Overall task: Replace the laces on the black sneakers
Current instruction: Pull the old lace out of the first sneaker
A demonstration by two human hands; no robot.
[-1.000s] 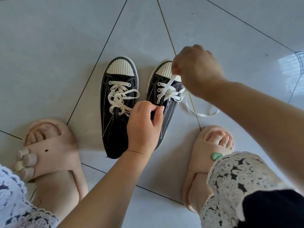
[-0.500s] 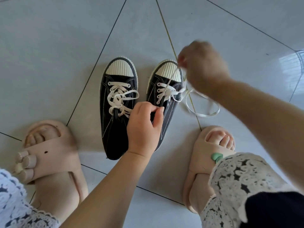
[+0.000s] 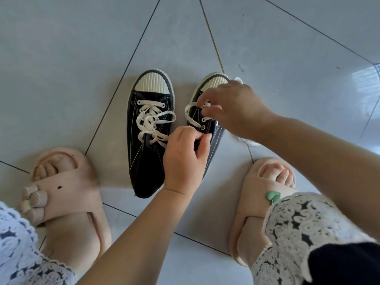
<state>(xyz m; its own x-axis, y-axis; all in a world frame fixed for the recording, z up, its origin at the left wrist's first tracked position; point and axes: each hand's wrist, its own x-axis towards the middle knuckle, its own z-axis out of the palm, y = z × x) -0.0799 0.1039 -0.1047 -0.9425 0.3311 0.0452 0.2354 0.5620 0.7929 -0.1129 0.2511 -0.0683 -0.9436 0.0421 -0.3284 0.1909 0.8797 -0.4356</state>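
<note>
— Item: right sneaker (image 3: 214, 138). Position?
— On the tile floor (image 3: 82, 58), just right of the left sneaker (image 3: 148, 136). Long axis runs near to far, toe far.
— Hands?
— Left hand (image 3: 185, 157) grips its near opening. Right hand (image 3: 236, 112), farther along, pinches the white lace (image 3: 190, 112) at the far eyelets, so it looks best placed to draw the lace out.

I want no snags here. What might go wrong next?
The right hand pinches the white flat lace looped through eyelets of the right black canvas sneaker; a sharp tug may jam it or drag the shoe, as the left hand holds only its collar. The loose lace tail lies by the beige foam slipper and could get trapped.
</note>
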